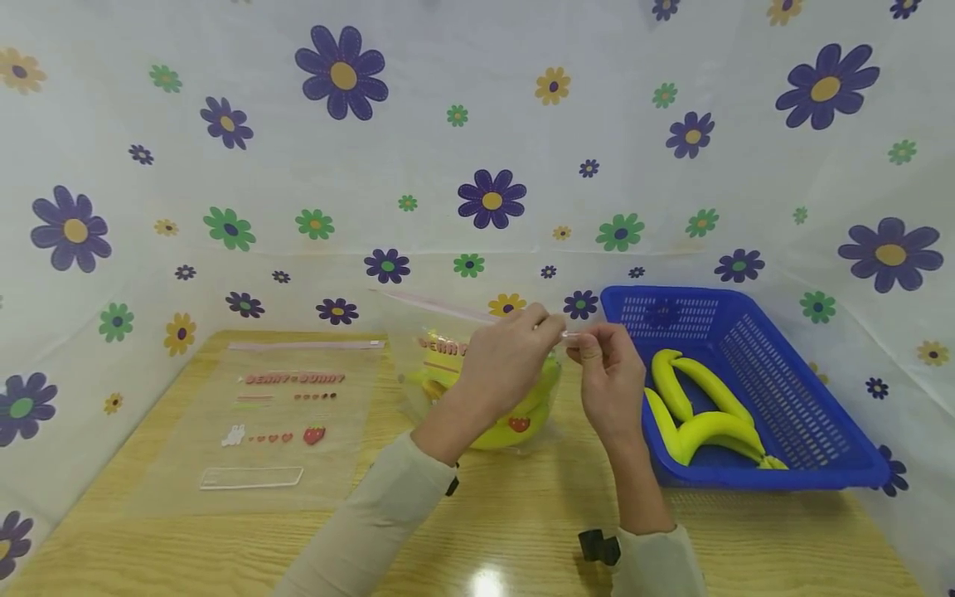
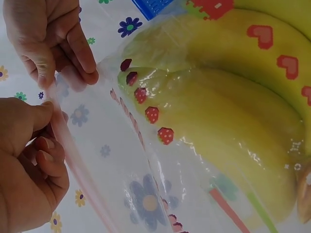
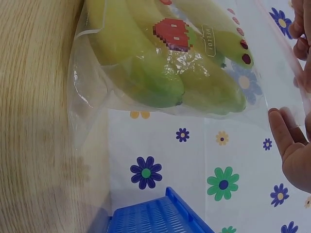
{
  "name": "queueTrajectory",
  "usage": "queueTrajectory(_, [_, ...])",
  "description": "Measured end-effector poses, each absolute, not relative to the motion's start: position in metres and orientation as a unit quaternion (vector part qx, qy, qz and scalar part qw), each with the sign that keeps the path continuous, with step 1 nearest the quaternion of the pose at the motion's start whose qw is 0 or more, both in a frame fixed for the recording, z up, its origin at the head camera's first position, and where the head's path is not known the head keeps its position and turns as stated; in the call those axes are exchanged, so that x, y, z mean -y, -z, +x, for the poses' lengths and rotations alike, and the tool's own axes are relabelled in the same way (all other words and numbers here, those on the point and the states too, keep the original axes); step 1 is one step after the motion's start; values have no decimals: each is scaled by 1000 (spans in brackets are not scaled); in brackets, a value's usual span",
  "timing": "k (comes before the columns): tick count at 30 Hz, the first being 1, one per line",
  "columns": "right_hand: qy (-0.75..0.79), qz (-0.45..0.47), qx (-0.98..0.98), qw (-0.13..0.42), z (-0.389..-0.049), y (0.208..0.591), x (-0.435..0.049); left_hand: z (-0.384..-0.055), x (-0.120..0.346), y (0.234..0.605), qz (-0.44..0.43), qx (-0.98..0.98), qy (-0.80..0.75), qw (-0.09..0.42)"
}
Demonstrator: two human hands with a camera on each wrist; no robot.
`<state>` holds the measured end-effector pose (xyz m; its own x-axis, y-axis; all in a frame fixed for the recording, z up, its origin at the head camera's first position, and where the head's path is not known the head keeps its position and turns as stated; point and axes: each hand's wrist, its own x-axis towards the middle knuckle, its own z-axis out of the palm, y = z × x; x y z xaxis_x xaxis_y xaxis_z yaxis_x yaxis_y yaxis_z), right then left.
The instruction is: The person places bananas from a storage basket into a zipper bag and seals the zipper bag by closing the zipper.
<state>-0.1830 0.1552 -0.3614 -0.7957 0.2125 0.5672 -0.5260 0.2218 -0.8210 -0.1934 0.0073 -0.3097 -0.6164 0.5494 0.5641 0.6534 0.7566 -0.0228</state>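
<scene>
A clear zip bag [image 1: 406, 323] printed with strawberries and hearts stands on the table with yellow bananas [image 2: 218, 111] inside. Along its top edge runs a pink zip strip [image 2: 82, 177]. My left hand [image 1: 511, 356] pinches this strip close to the bag's right corner, thumb and fingers on either side of it. Just to the right, my right hand [image 1: 613, 377] pinches the corner end of the same edge between thumb and fingers. In the left wrist view the two hands are close together on the strip. The left hand hides part of the bag's front in the head view.
A second printed zip bag [image 1: 276, 414] lies flat at the left of the wooden table [image 1: 477, 531]. At the right stands a blue basket [image 1: 791, 477] with several loose bananas [image 1: 716, 427] in it. A white flowered cloth [image 1: 418, 149] hangs behind.
</scene>
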Motion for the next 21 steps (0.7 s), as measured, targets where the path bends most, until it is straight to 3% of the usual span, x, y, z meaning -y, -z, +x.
queueTrajectory(21, [-614,111,718,308,-183,362,-155,-196,6,309,-334,894,84,287])
